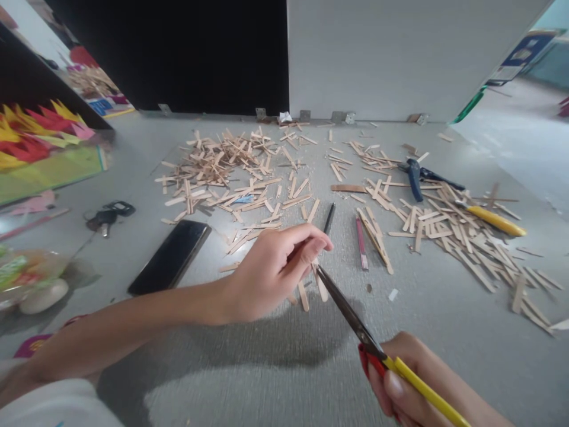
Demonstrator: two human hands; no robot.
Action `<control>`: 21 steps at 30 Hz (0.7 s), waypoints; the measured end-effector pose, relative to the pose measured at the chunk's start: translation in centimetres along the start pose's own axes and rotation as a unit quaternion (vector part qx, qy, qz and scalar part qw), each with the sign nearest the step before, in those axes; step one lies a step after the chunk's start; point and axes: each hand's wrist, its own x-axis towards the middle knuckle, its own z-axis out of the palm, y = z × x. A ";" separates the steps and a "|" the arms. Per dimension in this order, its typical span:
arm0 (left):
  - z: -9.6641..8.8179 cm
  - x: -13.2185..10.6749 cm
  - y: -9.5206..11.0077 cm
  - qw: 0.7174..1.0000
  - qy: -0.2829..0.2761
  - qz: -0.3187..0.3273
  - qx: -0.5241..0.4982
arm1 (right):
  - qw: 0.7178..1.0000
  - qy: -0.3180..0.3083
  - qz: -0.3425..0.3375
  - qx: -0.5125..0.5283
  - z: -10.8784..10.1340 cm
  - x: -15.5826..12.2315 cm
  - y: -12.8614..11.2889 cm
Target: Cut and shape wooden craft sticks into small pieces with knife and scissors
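Observation:
My left hand [275, 267] is closed in a pinch on a small wooden stick [320, 287] over the middle of the table; its fingers hide part of the piece. The tip of the scissors [351, 317] meets the stick just below my fingertips. Around the yellow and red scissor handles, my right hand [413, 379] is wrapped, and the blades look nearly closed. Beyond my left fingers lies a black pen [329, 218]. A short wooden stick [303, 296] rests under my left hand.
Many cut wooden sticks [217, 157] heap at the back left, with another pile [471, 243] at right. Blue-handled pliers [415, 178] and a yellow-handled tool [495, 219] lie there. A phone [171, 258] and keys [109, 216] are at left. A panel [400, 59] stands behind.

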 end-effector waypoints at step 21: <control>1.0 -0.5 -0.3 0.988 -0.016 -0.103 -0.114 | 0.994 0.047 0.075 -0.057 1.0 1.0 -2.7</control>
